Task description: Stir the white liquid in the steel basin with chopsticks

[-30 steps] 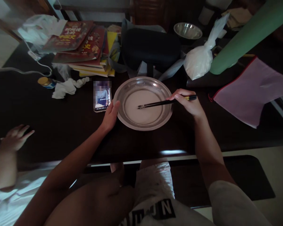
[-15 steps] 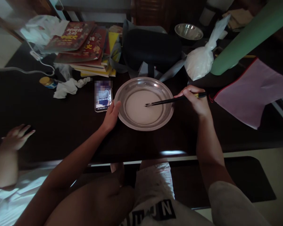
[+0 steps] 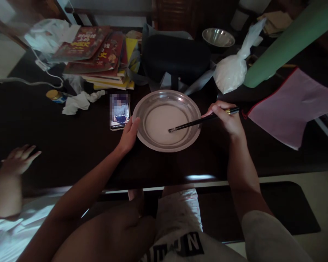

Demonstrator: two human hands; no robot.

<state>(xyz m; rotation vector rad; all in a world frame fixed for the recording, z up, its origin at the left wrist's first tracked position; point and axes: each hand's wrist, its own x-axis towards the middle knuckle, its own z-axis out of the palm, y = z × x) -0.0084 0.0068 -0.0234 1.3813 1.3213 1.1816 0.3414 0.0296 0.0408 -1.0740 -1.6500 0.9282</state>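
Chopsticks (image 3: 190, 123) gripped in R hand (image 3: 227, 118), fingers closed; long axis slants across R side of basin (image 3: 166, 148), tips pt L, slightly twd person, at white liquid (image 3: 162, 118). L hand (image 3: 129, 136) grips basin's L rim, nr phone (image 3: 121, 114).

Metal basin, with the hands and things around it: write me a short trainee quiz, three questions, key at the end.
1. True or false: the person's left hand touches the rim of the metal basin.
2. Multiple choice: seen from the person's side, where does the phone lie?
A) inside the metal basin
B) to the left of the metal basin
C) on top of the books
3. Fill in the missing word: the person's right hand holds black ____, their tips over the white contents.

Key: 1. True. 2. B. 3. chopsticks.
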